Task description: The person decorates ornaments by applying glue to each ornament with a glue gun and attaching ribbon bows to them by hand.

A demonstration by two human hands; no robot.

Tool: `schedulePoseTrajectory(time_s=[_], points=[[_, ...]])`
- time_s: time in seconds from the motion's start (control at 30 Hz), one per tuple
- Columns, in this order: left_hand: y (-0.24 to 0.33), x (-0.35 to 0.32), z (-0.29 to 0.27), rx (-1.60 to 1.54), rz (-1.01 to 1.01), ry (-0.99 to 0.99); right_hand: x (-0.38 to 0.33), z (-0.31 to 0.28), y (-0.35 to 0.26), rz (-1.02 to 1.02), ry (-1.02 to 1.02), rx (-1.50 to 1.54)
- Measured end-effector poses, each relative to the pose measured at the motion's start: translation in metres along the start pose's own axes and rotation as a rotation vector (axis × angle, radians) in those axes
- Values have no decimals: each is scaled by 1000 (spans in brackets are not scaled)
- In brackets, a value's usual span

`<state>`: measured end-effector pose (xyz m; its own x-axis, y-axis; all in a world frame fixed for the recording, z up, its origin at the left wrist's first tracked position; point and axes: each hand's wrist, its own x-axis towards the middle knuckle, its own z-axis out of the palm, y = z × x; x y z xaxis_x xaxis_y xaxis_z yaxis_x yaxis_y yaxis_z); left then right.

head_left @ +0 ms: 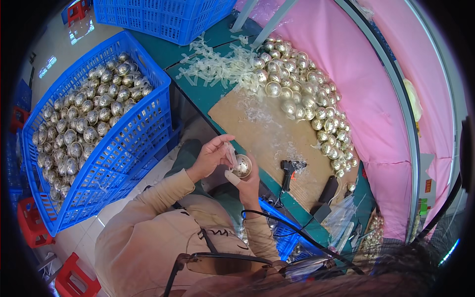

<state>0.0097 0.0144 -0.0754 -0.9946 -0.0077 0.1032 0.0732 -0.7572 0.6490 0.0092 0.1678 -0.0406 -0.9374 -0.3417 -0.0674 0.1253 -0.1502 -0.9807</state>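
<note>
My right hand [247, 184] grips a round silver metal ball [242, 167], thumb wrapped in pale tape. My left hand [212, 154] pinches a thin translucent strip [231, 154] right against the top of that ball. Both hands are held over my lap, just off the near edge of the green workbench [198, 94]. A heap of the same silver balls [302, 94] lies along the bench's far side against pink sheeting.
A blue plastic crate [123, 143] full of silver balls stands at my left. Another blue crate [163, 20] is beyond it. Cut translucent strips [217, 64], a brown board [267, 133], a black hand tool [287, 173] and red stools [29, 222] are around.
</note>
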Motion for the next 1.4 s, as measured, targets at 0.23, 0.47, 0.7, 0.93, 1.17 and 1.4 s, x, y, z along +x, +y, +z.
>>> schedulePoseTrajectory(time_s=[0.23, 0.47, 0.7, 0.93, 1.17, 1.4], points=[[-2, -1, 1, -14, 5, 34, 0, 3, 1, 2, 34, -92], [-3, -3, 3, -11, -7, 54, -1, 2, 6, -34, 73, -178], [-7, -6, 6, 17, 21, 51, 0, -1, 10, -52, 93, -289], [-8, -7, 2, 30, 19, 41, -5, -2, 7, -13, 109, -234], [-5, -6, 3, 69, 3, 66, -7, -7, -11, 121, 58, -203], [-16, -13, -18, 70, -92, 7, -3, -11, -18, 143, 22, -218]])
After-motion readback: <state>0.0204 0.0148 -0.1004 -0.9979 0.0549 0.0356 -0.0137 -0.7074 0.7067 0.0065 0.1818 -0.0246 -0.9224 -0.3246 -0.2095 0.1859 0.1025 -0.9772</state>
